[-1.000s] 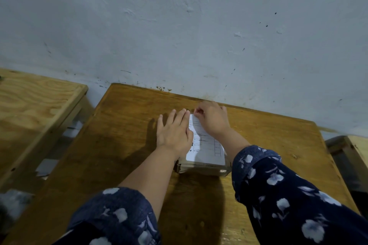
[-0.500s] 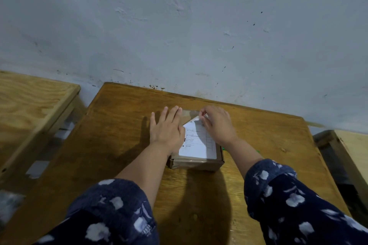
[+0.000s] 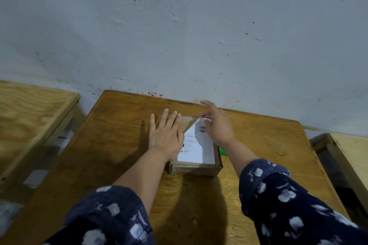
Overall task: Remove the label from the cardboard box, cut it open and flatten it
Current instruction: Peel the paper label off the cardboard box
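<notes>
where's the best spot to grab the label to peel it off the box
Probably the lifted far corner of the label, pinched from the far side as the right hand does now. It has peeled back diagonally there; the near edge looks stuck flat. The left hand lies flat on the cardboard box.

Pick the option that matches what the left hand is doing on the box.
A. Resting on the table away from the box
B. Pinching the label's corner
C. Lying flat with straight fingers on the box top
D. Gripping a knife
C: the left hand lies flat on the cardboard box, while the right hand pinches the label.
</notes>
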The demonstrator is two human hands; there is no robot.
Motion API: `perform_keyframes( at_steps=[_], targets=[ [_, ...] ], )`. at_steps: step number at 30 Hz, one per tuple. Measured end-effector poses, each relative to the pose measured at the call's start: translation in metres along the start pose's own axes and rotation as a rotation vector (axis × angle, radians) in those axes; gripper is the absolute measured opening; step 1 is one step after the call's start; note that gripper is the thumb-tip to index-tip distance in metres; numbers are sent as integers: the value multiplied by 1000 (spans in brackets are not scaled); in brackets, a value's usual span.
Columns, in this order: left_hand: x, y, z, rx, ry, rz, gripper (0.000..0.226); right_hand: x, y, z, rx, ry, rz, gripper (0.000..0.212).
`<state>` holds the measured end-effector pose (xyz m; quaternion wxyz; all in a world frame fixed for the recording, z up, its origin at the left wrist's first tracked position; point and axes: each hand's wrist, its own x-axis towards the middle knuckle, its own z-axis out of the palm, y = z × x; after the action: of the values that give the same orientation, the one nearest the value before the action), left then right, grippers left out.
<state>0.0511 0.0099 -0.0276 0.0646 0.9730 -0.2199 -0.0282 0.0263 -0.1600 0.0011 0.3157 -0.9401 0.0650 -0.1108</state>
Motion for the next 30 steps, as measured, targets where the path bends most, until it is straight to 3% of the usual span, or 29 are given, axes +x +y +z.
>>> perform_keyframes(
  at_steps=[2, 6, 11, 16, 20, 30],
  targets=[
    [0, -1, 1, -16, 0, 7, 58, 4, 4, 6, -38, 17, 18, 53],
    [0, -1, 2, -25, 31, 16, 56, 9, 6, 10, -174, -20, 70, 23],
    [-1, -2, 5, -111, 46, 178, 57, 11, 6, 2, -100, -4, 101, 9],
    [-4, 1, 3, -145, 40, 168, 74, 5, 1, -5, -161, 6, -16, 9],
    [-3, 1, 1, -93, -8, 165, 65, -4, 7, -5, -214, 85, -128, 8],
    [-2, 1, 1, -57, -81, 173, 82, -27, 5, -24, -116, 133, -38, 10]
  ],
)
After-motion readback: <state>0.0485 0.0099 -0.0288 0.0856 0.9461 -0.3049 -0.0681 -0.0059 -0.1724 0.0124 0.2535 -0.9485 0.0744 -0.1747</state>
